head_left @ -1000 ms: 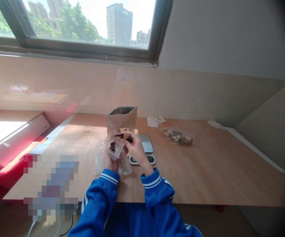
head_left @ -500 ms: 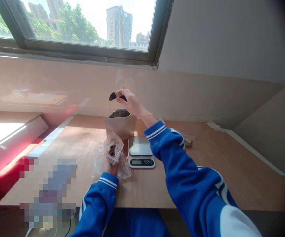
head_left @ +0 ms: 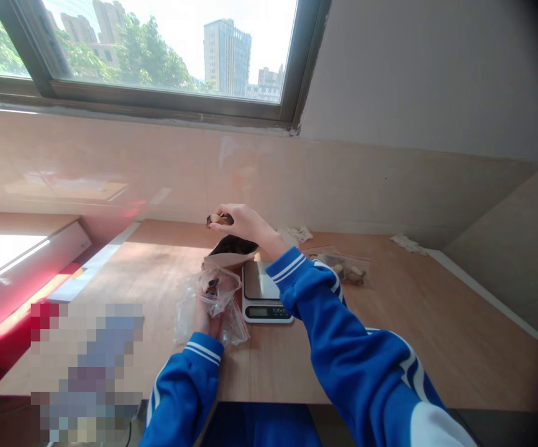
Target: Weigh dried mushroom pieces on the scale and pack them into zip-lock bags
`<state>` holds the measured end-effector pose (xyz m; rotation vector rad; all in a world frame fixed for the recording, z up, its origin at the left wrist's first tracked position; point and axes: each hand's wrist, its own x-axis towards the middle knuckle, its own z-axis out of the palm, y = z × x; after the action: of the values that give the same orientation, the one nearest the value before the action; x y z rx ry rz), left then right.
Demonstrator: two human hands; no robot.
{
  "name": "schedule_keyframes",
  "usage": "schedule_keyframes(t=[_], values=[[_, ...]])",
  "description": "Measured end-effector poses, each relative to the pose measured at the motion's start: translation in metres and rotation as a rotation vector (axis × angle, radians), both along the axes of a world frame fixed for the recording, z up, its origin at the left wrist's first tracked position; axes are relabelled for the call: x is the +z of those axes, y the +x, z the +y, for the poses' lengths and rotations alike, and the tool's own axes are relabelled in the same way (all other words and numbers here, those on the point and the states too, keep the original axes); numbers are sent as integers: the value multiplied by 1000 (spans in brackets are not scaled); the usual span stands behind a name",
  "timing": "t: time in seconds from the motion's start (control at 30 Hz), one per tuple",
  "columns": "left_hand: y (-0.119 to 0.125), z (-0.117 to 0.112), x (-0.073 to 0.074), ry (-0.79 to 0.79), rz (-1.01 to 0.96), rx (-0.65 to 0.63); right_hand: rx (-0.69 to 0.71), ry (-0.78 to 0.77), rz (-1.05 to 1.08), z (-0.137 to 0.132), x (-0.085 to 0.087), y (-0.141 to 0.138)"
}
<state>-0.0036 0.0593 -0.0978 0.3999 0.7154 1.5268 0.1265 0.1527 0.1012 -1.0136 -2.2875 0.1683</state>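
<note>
My right hand is closed on dark brown and tan pieces, which look like dried mushrooms. It is raised above the open mouth of a brown paper bag, which leans toward me behind the scale. My left hand is wrapped round a clear plastic zip bag from below. A few dark pieces show inside that bag. Right beside it stands a white kitchen scale with a bare metal plate, partly covered by my right sleeve.
Beyond my right forearm lies another clear zip bag with tan and dark pieces. Crumpled tissue sits by the wall, with more whitish scrap farther right. More clear plastic rests under my left hand on the wooden table.
My right hand has come down nearer the paper bag, still holding the pieces. The paper bag has tipped from upright toward me. The plastic bag in my left hand has shifted slightly.
</note>
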Motion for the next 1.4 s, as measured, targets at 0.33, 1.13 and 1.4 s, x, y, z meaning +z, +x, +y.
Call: schedule_keyframes(t=[0.33,1.13,1.4], values=[[1,2,0,-39,-20,-6,-81,29,511,-29,-4,10],[2,-1,10,-63,-36,-25,-120,-54,62,-39,-1,20],[1,-1,7,-62,-47,-37,-277,-83,-243,-38,22,-8]])
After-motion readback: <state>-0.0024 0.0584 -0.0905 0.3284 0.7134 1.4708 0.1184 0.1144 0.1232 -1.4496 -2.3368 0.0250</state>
